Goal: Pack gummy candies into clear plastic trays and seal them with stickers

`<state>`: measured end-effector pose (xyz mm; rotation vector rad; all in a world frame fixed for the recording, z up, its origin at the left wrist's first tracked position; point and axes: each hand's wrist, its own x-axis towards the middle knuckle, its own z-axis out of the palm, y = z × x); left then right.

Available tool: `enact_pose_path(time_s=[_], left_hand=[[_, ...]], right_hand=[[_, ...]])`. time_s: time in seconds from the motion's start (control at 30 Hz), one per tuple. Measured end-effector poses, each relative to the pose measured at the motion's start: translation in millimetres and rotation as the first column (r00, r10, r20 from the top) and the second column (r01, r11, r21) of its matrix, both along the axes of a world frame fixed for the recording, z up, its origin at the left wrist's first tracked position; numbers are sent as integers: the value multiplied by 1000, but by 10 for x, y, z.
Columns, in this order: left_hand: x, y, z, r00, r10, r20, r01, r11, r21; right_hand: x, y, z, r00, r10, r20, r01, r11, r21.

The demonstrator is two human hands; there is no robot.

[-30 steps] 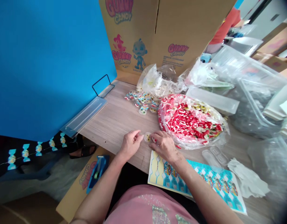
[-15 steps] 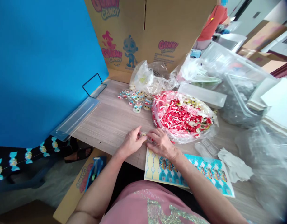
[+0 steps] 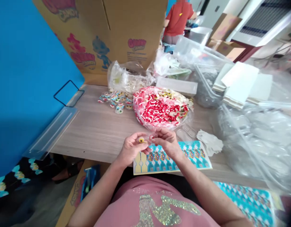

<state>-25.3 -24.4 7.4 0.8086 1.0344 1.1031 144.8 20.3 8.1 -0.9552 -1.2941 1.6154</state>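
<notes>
My left hand point(image 3: 130, 147) and my right hand point(image 3: 168, 142) hold a small clear plastic candy pack point(image 3: 147, 138) between them. A yellow-and-white eyeball gummy point(image 3: 141, 140) shows at its left end, and something red and white at its right end, partly behind my fingers. Both hands are closed in a pinch on the pack. Just beyond them lies a plastic-lined heap of red-and-white gummies point(image 3: 157, 108) with eyeball gummies along its far side. Under my right forearm is a sheet of blue stickers point(image 3: 178, 157), with bare yellow backing at its left.
Several filled packs point(image 3: 119, 108) lie left of the heap. Empty clear shells point(image 3: 183, 132) and a crumpled white cloth point(image 3: 210, 142) are at right, beside large clear plastic bags point(image 3: 256, 142). Cardboard boxes point(image 3: 119, 41) stand behind. A person in a red shirt point(image 3: 178, 19) is farther back.
The view has swung right, so the table's contents sit farther left. My hands have lifted the pack, and the eyeball gummy in it shows more plainly. More stickers appear at lower right.
</notes>
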Motion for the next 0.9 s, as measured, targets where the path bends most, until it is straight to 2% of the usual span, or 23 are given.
enact_pose_path(time_s=[0.07,0.13,0.23,0.3,0.4,0.47,0.53,0.6,0.67,0.73,0.8,0.9], left_hand=[[23,16,19,995,-91,-27,90,995,-32],[48,30,34,992,-93,-81,91,996,-20],[93,33,63,991,-10,-136,15,999,33],[106,28,91,994,4,-114,0,999,42],[49,18,125,998,50,-25,-50,999,10],[-33,3,121,986,167,28,-166,986,-25],[-111,-26,83,956,286,60,-282,957,-68],[-146,-69,13,933,351,86,-341,934,-110],[-132,-116,-73,919,376,120,-359,923,-140],[-93,-155,-149,908,389,159,-366,918,-155],[-57,-175,-199,905,383,188,-357,921,-158],[-30,-168,-229,908,347,234,-321,937,-140]], right_hand=[[55,-34,22,999,20,39,-22,998,56],[92,-41,61,997,55,55,-59,995,78],[116,5,131,994,106,42,-107,994,34],[128,55,158,990,127,63,-129,991,29],[163,107,107,979,141,148,-154,985,79],[185,103,-3,948,81,309,-142,974,179],[181,62,-142,850,-21,527,-179,928,327],[138,-7,-256,695,-102,712,-300,859,415],[69,-78,-309,538,-140,832,-416,814,406],[2,-128,-310,422,-168,891,-466,802,373],[-40,-150,-301,379,-180,908,-475,804,358],[-52,-161,-344,385,-191,903,-475,798,371]])
